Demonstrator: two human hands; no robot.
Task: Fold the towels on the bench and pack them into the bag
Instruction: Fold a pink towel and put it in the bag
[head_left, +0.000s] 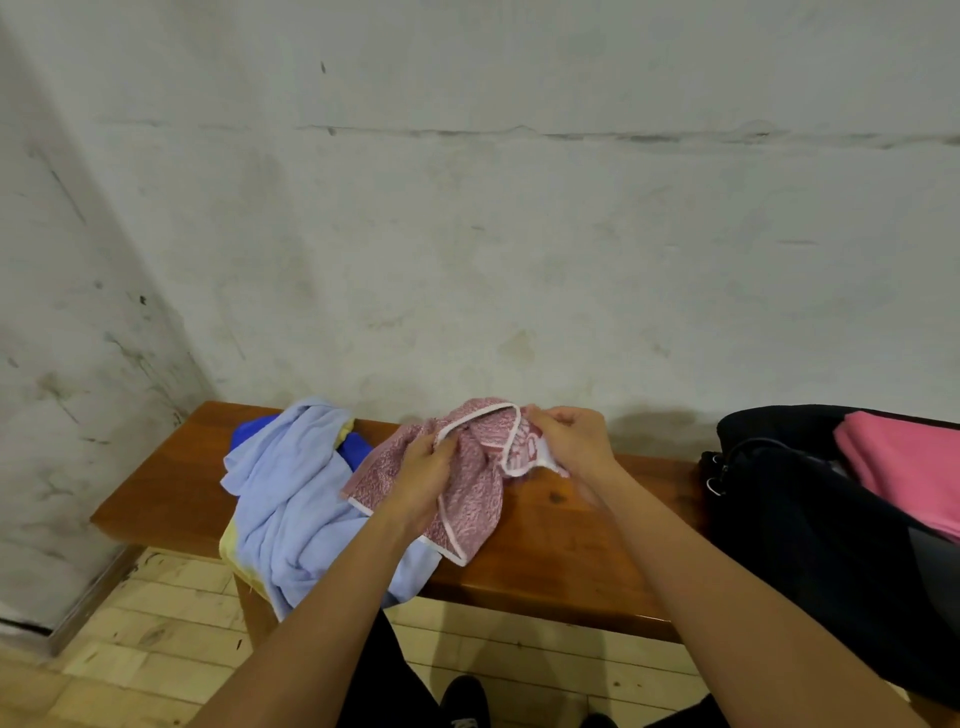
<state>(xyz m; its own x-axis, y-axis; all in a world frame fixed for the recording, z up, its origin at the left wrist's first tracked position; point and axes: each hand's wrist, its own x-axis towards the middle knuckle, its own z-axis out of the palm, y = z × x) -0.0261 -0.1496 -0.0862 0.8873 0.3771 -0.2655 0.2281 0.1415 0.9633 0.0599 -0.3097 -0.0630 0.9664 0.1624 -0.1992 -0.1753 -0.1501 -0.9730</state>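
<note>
A crumpled pink towel with white trim (475, 493) is lifted slightly over the wooden bench (561, 545). My left hand (423, 475) pinches its white edge on the left. My right hand (571, 441) grips the bunched upper edge on the right. To the left lies a heap of towels: a light blue towel (291, 499) on top, a dark blue one (249, 431) and a yellow one (228, 545) beneath. At the bench's right end stands an open black bag (789, 509) with a folded pink towel (904, 467) inside.
A stained white wall (467, 208) rises directly behind the bench. The light blue towel hangs over the bench's front edge. Pale wooden floor (156, 623) lies below, with my dark shoes (467, 701) near the bottom edge.
</note>
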